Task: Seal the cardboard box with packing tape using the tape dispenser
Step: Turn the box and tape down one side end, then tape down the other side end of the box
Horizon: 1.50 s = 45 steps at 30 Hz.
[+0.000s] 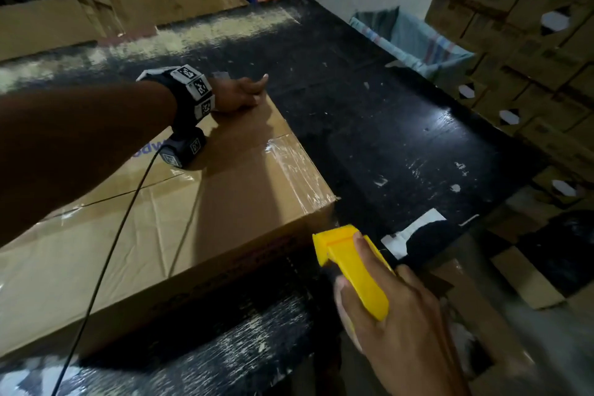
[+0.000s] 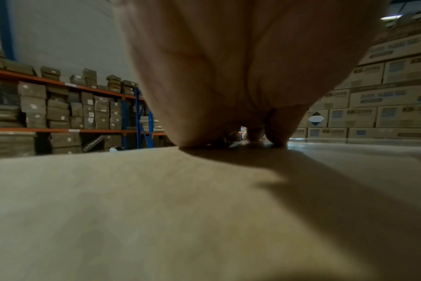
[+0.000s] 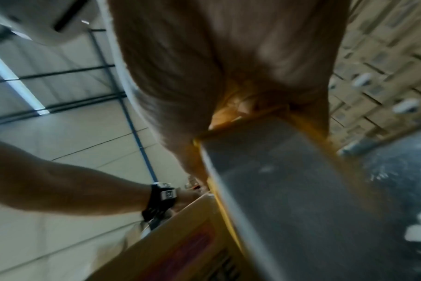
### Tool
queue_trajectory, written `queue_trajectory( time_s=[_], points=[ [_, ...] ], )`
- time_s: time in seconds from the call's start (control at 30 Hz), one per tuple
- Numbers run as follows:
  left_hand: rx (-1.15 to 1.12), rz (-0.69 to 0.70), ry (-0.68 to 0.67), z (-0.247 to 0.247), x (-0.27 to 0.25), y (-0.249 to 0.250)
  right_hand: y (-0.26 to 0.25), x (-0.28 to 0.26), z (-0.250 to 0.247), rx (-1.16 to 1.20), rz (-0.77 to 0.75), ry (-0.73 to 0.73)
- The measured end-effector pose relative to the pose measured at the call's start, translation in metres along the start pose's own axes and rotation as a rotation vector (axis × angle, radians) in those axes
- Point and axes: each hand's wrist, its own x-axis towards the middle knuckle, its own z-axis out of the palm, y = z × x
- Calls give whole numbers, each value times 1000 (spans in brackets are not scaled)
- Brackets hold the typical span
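Note:
A large cardboard box (image 1: 180,235) lies on the black table, with glossy clear tape (image 1: 299,167) along its right top edge. My left hand (image 1: 244,92) rests on the far right corner of the box top, thumb pointing past the edge. In the left wrist view the left hand (image 2: 228,76) is palm down with bent fingers touching the box top (image 2: 156,209). My right hand (image 1: 352,262) grips a yellow tape dispenser (image 1: 337,241) just off the box's near right corner. In the right wrist view the right hand (image 3: 216,57) holds the blurred dispenser (image 3: 289,190) beside the box's side (image 3: 180,247).
The scuffed black table (image 1: 385,125) extends right of the box. Flattened cardboard (image 1: 112,13) lies at the far left. A bag-lined bin (image 1: 414,38) and stacked cartons (image 1: 530,26) stand at the right. A black cable (image 1: 112,251) crosses the box top. Shelves of boxes (image 2: 60,106) stand behind.

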Motion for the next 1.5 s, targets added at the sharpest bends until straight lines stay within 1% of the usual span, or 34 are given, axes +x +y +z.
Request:
queue_trajectory(
  time_s=[0.1, 0.13, 0.17, 0.2, 0.23, 0.27, 0.33, 0.37, 0.43, 0.5, 0.53, 0.57, 0.6, 0.7, 0.77, 0.83, 0.87, 0.97, 1.0, 1.07, 1.13, 1.23, 1.33, 1.4, 1.5],
  points=[
    [53, 36, 9, 1, 0, -5, 28, -6, 14, -35, 115, -137],
    [71, 46, 25, 0, 1, -5, 32, -10, 14, -8, 147, -164],
    [89, 49, 25, -2, -1, -3, 36, -12, 14, 98, 173, -168],
    [92, 48, 7, -2, -6, 1, 42, -17, 15, 247, 166, -151],
    [98, 63, 19, -3, -13, 9, 48, -20, 15, 366, 123, -112],
    [125, 87, 62, -4, -20, 17, 50, -20, 14, 447, 65, -58],
    [176, 187, 110, -6, -48, 40, 53, -17, 15, 531, -13, 45],
    [169, 246, 104, -4, -68, 56, 53, -15, 16, 548, -29, 82],
    [157, 392, 37, 9, -111, 93, 51, -9, 16, 567, -67, 150],
    [216, 540, -78, 32, -147, 126, 49, -5, 16, 610, -101, 203],
    [272, 566, -138, 45, -158, 137, 48, -4, 17, 632, -121, 227],
    [333, 558, -184, 58, -164, 144, 47, -3, 18, 651, -139, 250],
    [392, 535, -192, 69, -166, 148, 46, -1, 19, 668, -155, 266],
    [470, 496, -107, 84, -160, 151, 43, 3, 24, 702, -197, 292],
    [451, 455, -110, 79, -157, 155, 42, 4, 25, 727, -242, 325],
    [296, 416, -132, 67, -159, 158, 41, 3, 25, 743, -292, 364],
    [174, 411, -107, 59, -164, 161, 41, 3, 24, 747, -318, 387],
    [-194, 386, 62, 41, -184, 166, 42, 0, 18, 703, -383, 460],
    [-358, 361, 61, 37, -193, 169, 43, -2, 15, 687, -398, 471],
    [-672, 296, -36, 35, -211, 177, 43, -5, 8, 663, -437, 480],
    [-852, 227, -108, 37, -228, 182, 42, -9, 3, 638, -479, 476],
    [-1025, 172, -89, 42, -248, 183, 41, -15, -3, 627, -525, 434],
    [-1151, 135, -58, 45, -268, 178, 40, -23, -4, 634, -569, 399],
    [-1178, 110, -24, 47, -281, 171, 36, -27, -3, 634, -597, 382],
    [-1201, 54, 64, 48, -302, 158, 24, -33, 0, 636, -657, 344]
  ],
)
